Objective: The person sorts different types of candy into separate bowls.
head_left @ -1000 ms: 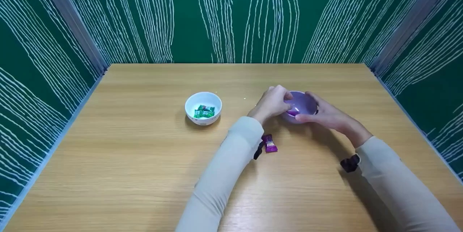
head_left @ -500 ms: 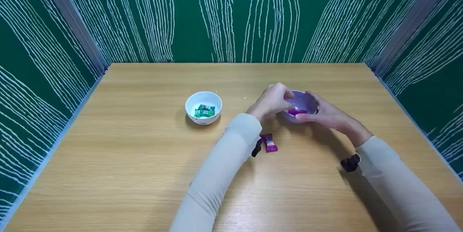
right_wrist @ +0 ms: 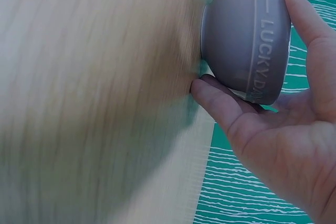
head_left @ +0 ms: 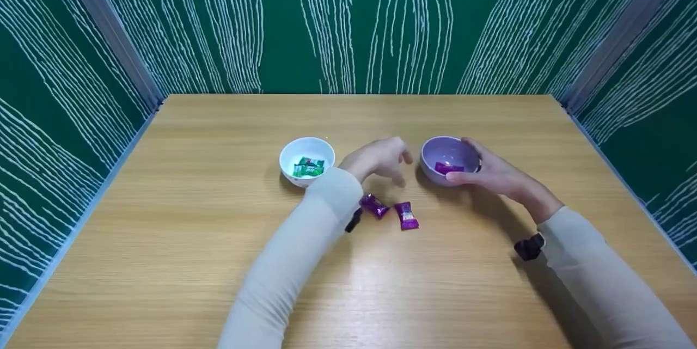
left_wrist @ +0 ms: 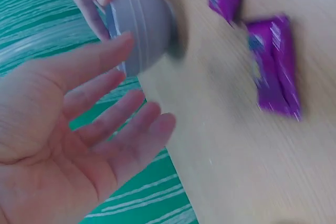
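In the head view my left hand (head_left: 381,161) hovers between two bowls with its fingers extended and nothing in them; the left wrist view shows its bare palm. My right hand (head_left: 498,172) grips the side of a purple bowl (head_left: 433,175), thumb at the near rim and fingers round the far side. Inside that bowl lies purple-wrapped candy (head_left: 448,167). On the table in front are two more purple candies, one (head_left: 374,206) close to the left cuff and another (head_left: 406,215) to its right. Raised lettering shows on the bowl's outside (right_wrist: 244,40) in the right wrist view.
A white bowl (head_left: 297,147) holding several green-wrapped candies (head_left: 309,167) stands left of my left hand, its right edge near the sleeve. Green panels with white streaks (head_left: 359,28) wall the wooden table (head_left: 190,218) at the back and both sides.
My left hand has come out of the purple bowl and moved left, fingers spreading. A purple candy that the left cuff covered now shows. The right hand and its bowl stay put.
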The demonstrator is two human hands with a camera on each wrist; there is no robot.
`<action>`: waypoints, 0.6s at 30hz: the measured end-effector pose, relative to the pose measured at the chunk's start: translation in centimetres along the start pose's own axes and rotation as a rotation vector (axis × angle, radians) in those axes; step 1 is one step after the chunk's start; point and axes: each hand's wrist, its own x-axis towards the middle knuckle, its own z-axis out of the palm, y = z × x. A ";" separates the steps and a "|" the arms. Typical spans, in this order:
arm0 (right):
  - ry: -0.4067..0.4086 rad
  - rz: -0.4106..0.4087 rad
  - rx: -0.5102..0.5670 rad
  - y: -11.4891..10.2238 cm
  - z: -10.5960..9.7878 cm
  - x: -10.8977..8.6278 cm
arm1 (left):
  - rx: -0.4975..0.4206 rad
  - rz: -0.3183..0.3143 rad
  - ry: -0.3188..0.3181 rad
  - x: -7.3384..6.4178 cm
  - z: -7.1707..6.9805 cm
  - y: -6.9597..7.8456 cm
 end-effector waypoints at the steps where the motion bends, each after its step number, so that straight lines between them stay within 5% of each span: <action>1: 0.003 -0.005 0.000 0.0 0.0 0.0 | 0.009 -0.022 -0.037 -0.3 -0.1 -0.2; 5: 0.008 -0.009 0.001 -0.1 -0.3 -0.1 | 0.054 -0.085 -0.139 -1.1 -0.2 -1.2; 9: 0.010 -0.002 0.008 0.1 -0.2 -0.1 | 0.133 -0.078 -0.154 -1.4 0.6 -2.2; 18: 0.000 0.003 0.005 0.4 0.0 0.0 | 0.050 -0.055 -0.169 -1.4 2.5 -3.6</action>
